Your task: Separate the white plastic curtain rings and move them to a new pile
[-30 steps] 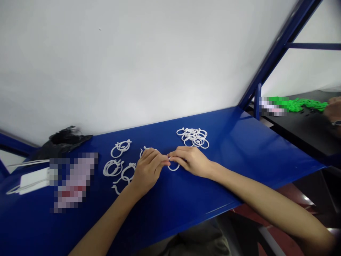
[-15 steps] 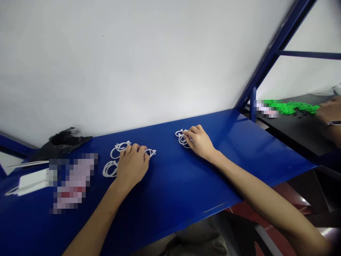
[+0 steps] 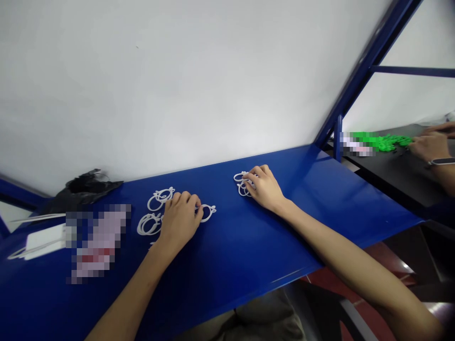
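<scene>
Thin white plastic rings with small knobs lie in groups on the blue table (image 3: 234,246). My left hand (image 3: 182,215) is palm down with curled fingers on one white ring (image 3: 206,214), which pokes out to the right of the fingertips. Left of that hand are a group of overlapping rings (image 3: 148,225) and another pair of rings (image 3: 156,201). Farther right, my right hand (image 3: 265,187) has thumb and fingers pinched at a small pile of rings (image 3: 243,188). Its fingers partly cover that pile.
A black plastic bag (image 3: 85,184) lies at the back left, near a white box-like device with a cable (image 3: 44,242) and a blurred pinkish packet (image 3: 103,241). At right, another person's hands (image 3: 432,144) are by green pieces (image 3: 391,141) on a black table (image 3: 408,166).
My left hand has slid slightly right, and the ring at its fingertips has moved right with it. My right hand has barely shifted at the pile. The other person's hands have moved.
</scene>
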Tool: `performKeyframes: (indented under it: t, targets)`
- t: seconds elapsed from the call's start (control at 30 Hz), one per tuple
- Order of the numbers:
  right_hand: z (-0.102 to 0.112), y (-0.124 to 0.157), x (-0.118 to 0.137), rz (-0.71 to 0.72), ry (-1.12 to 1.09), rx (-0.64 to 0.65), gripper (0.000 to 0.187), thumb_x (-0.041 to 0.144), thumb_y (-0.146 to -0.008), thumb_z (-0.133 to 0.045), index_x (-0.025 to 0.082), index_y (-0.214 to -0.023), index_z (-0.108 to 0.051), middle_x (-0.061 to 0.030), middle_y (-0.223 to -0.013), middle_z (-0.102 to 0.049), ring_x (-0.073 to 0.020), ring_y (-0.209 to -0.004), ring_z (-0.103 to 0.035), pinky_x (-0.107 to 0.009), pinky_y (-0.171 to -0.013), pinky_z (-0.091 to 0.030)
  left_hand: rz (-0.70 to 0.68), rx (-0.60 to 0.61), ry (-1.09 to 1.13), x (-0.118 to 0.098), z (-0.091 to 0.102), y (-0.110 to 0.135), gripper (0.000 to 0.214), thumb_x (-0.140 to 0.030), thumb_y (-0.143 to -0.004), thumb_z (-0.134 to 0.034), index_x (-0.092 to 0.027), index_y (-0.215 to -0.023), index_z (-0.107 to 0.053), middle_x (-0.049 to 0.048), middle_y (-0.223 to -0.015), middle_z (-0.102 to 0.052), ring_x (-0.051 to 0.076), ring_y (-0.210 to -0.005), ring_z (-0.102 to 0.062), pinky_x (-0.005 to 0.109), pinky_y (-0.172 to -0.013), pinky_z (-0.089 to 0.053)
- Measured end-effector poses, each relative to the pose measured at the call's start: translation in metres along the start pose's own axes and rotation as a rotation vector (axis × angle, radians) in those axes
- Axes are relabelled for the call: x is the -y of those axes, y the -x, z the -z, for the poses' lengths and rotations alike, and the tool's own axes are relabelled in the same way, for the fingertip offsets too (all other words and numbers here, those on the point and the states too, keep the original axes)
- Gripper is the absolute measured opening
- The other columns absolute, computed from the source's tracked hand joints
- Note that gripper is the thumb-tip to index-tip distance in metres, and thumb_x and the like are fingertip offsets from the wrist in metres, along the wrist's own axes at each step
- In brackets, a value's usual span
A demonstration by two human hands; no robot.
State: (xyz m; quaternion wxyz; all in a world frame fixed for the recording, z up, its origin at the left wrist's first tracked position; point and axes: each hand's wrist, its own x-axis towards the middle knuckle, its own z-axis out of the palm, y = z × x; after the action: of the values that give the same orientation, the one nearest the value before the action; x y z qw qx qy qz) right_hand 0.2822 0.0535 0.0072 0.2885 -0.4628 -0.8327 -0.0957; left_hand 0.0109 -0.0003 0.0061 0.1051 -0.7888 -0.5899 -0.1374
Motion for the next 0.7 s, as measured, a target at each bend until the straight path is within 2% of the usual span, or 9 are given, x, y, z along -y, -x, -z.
performKeyframes:
  t: [0.17,0.33,0.43,0.53,0.7]
  targets:
    - [0.010,0.002,0.019,0.074,-0.108,-0.018,0.024,0.026,-0.098,-0.051,0.015,-0.106,-0.071,-0.0129,-0.101,-0.065,-0.0271,-0.098,-0.048,-0.044,-0.087,-0.048,-0.010,-0.099,0.079,-0.007,0.004,-0.003,0.010,-0.025,-0.089,-0.052,-0.022,-0.080,-0.056,0.0055,-0.085,-0.059,0.026,-0.087,-0.052,0.042,-0.080,-0.041]
    - [0.015,0.009,0.049,0.257,-0.370,0.214,0.034,0.036,-0.096,-0.056,0.018,-0.125,-0.062,-0.0112,-0.113,-0.064,-0.0242,-0.103,-0.055,-0.043,-0.092,-0.049,-0.091,-0.194,0.225,-0.015,0.002,-0.002,0.009,-0.021,-0.090,-0.053,-0.022,-0.082,-0.050,0.0009,-0.077,-0.059,0.021,-0.079,-0.055,0.037,-0.078,-0.043]
    - [0.011,0.013,0.057,0.280,-0.458,0.305,0.041,0.036,-0.095,-0.059,0.015,-0.131,-0.056,-0.0134,-0.121,-0.062,-0.0246,-0.109,-0.057,-0.043,-0.095,-0.049,-0.195,-0.251,0.340,-0.018,0.000,0.001,0.008,-0.022,-0.093,-0.052,-0.022,-0.085,-0.051,-0.0003,-0.078,-0.060,0.018,-0.077,-0.057,0.033,-0.076,-0.045]
    - [0.006,0.015,0.055,0.239,-0.511,0.345,0.037,0.033,-0.094,-0.061,0.015,-0.126,-0.057,-0.0126,-0.115,-0.065,-0.0239,-0.106,-0.059,-0.041,-0.094,-0.050,-0.273,-0.308,0.411,-0.020,0.001,0.003,0.009,-0.021,-0.093,-0.052,-0.022,-0.085,-0.050,-0.0015,-0.077,-0.060,0.016,-0.075,-0.058,0.030,-0.072,-0.046]
    - [0.004,0.014,0.051,0.222,-0.556,0.378,0.015,0.025,-0.097,-0.056,0.016,-0.104,-0.065,-0.0080,-0.098,-0.067,-0.0191,-0.091,-0.061,-0.035,-0.084,-0.051,-0.326,-0.390,0.441,-0.024,0.005,0.003,0.012,-0.018,-0.091,-0.055,-0.022,-0.081,-0.050,-0.0028,-0.071,-0.059,0.015,-0.069,-0.057,0.028,-0.068,-0.046]
